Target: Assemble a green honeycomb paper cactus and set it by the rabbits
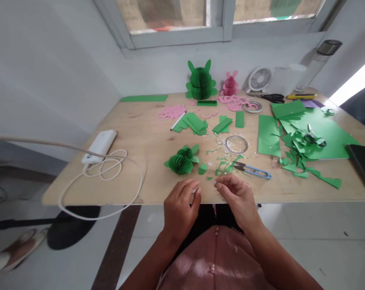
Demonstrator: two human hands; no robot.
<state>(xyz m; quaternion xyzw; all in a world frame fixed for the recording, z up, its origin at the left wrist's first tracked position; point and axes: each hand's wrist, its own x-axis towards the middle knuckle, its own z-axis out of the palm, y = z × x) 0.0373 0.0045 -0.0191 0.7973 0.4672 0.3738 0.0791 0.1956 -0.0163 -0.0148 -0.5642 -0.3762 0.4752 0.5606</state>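
At the table's front edge my left hand [180, 207] is closed, with a small white strip [194, 191] showing between thumb and forefinger. My right hand [238, 198] pinches another tiny white piece [215, 182], possibly tape or its backing. A gap separates the two hands. Just beyond my left hand lies a green honeycomb paper figure [182, 161] on its side, with a small green paper cutout [202, 168] beside it. Blue-handled thread snips [253, 170] rest past my right hand, among green paper scraps [223, 166].
A tape roll [236, 144] lies mid-table. Green sheets [268, 135], scissors [314, 139] and a dark tablet-like device [363, 165] are right. Green and pink paper figures [201, 83] stand behind, near a small fan [260, 79]. A white power bank [100, 146] and cable lie left.
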